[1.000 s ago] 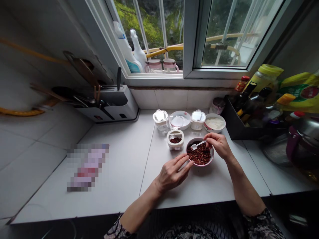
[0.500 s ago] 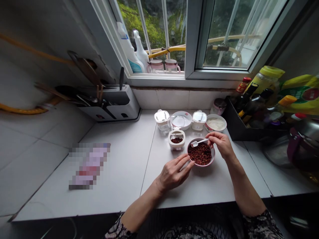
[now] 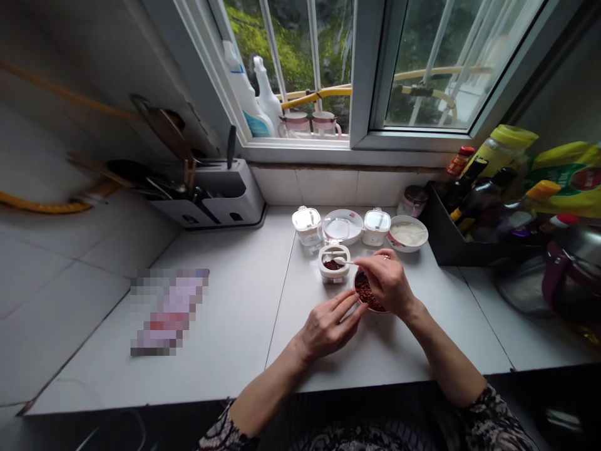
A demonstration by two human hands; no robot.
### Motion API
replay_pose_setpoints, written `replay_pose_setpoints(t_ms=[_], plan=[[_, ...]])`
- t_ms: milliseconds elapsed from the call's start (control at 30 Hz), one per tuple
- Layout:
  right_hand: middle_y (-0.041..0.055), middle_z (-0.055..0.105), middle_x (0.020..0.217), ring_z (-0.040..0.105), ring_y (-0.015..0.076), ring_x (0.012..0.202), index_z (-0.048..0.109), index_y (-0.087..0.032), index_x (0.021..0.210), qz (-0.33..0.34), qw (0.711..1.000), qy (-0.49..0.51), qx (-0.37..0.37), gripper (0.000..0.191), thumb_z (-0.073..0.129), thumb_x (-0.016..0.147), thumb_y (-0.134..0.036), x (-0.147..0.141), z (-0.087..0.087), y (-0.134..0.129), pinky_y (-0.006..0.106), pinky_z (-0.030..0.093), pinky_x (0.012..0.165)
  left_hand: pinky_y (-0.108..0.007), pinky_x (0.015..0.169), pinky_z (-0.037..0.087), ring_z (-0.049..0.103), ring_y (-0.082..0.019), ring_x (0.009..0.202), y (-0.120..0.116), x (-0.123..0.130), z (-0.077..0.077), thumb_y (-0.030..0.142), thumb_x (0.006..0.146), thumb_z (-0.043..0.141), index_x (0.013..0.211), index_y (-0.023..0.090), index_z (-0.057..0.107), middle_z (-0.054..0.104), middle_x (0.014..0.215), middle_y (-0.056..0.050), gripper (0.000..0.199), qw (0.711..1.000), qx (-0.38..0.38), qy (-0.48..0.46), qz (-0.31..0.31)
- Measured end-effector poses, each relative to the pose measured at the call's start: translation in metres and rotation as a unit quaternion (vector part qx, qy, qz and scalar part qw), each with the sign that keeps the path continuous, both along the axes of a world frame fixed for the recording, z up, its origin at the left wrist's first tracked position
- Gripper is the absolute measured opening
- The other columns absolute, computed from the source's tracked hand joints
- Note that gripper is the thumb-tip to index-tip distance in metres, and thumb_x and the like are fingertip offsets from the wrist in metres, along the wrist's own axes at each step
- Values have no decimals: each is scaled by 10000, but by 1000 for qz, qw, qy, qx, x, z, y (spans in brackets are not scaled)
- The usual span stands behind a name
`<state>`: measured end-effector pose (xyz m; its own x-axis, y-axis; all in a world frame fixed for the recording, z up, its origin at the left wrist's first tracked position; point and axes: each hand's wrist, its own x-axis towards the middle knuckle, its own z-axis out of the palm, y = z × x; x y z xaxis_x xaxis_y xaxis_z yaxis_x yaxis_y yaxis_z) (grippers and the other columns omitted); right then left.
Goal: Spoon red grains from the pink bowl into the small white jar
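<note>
My right hand (image 3: 385,282) pinches the handle of a small white spoon (image 3: 345,260), whose head is in the mouth of an open seasoning jar (image 3: 333,275). Dried red chili flakes lie inside that clear jar with its cream rim. Below my right hand stands a bowl of crushed chili (image 3: 370,297), its right part hidden by the hand. At the bowl's left rim, my left hand (image 3: 326,326) holds it with the fingertips. Behind the open jar are two lidded seasoning jars, one on the left (image 3: 307,227) and one on the right (image 3: 376,228).
A white plate (image 3: 354,230) and a bowl of white granules (image 3: 407,235) stand at the back. On the right is a black bottle rack (image 3: 436,241). A utensil holder (image 3: 230,207) stands back left, with a blurred-out flat item (image 3: 171,313) nearer the front.
My right hand has moved left with the spoon, from over the chili bowl to the open seasoning jar. The left hand stays at the bowl.
</note>
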<state>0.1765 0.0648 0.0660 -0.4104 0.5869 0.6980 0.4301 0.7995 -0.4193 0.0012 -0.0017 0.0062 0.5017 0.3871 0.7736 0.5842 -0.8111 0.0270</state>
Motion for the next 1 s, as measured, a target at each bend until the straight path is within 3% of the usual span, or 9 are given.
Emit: replay_pose_setpoints(t_ms=[67,200,300,633,1000], plan=[[22,741,762,655,168,667,690,-211,945,-13,1000,21,6,216,487,920,-141,8,0,0,375,477,813,-361,941,603,649,-251,1158,0,0,0,88,920,512,1206,115,629,698,1131,-143,310,1000,-1,2,-1],[14,689,685,632,187,671,684,-207,904,-101,985,115,-84,171,514,919,-205,32,-3,2,346,499,723,-368,920,611,651,-261,1143,0,0,2,77,912,515,1184,93,635,690,1133,-156,298,1000,-8,0,-7],[-4,632,579,617,198,658,681,-215,814,-117,981,72,-140,178,516,879,-203,45,-7,6,337,486,708,-369,917,613,650,-264,1143,0,0,2,82,911,518,1174,84,636,690,1125,-160,288,1000,-6,0,-10],[16,693,672,603,187,684,677,-221,757,-84,979,-13,-186,219,485,855,-180,36,-14,6,303,453,715,-367,932,606,643,-263,1163,0,-1,0,72,906,531,1182,93,630,689,1128,-157,294,1000,-9,5,-9],[-21,585,526,551,148,535,642,-209,715,-46,951,68,-298,184,481,802,-185,36,-9,6,260,429,570,-368,926,610,644,-261,1163,0,-1,-1,82,915,521,1206,107,621,689,1133,-151,309,1000,-8,5,-8]])
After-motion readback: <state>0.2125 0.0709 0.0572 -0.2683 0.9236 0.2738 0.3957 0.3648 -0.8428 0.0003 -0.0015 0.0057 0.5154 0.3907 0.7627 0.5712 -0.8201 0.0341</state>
